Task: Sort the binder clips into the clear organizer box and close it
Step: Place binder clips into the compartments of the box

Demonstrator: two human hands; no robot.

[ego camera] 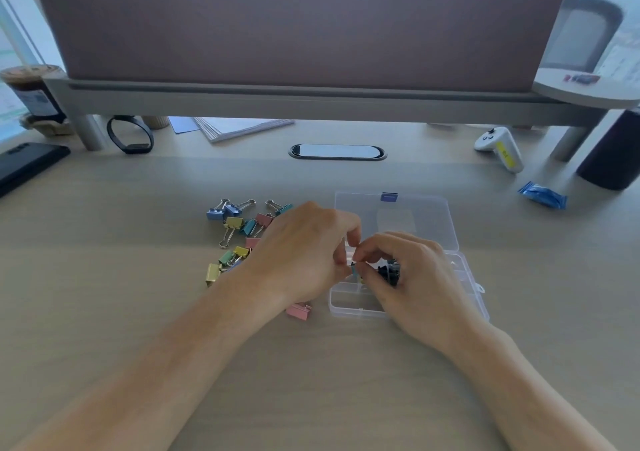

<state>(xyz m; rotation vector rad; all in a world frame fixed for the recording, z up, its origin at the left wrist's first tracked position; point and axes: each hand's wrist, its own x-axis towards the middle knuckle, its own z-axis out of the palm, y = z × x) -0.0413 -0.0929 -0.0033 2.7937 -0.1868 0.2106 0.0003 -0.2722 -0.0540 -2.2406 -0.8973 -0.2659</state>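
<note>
Left hand (304,253): fingers curled, pinching a small teal binder clip (354,270) at its tips, just over the left edge of the organizer tray.
Right hand (412,274): closed over the tray, fingertips meeting the left hand's at the same clip; dark clips (388,271) show under its fingers.
Clear organizer box (349,303): open on the counter (104,277), its lid (394,218) laid flat behind the tray, purple latch (389,197) on the far edge.
Loose binder clips (239,229): pastel blue, yellow, teal, pink and green, scattered left of the box, partly hidden by the left hand.
Pink clip (298,311): alone beside the tray's near-left corner, below the left wrist.
Far counter: white controller (498,147) and a blue wrapper (542,194), well apart from the box.
</note>
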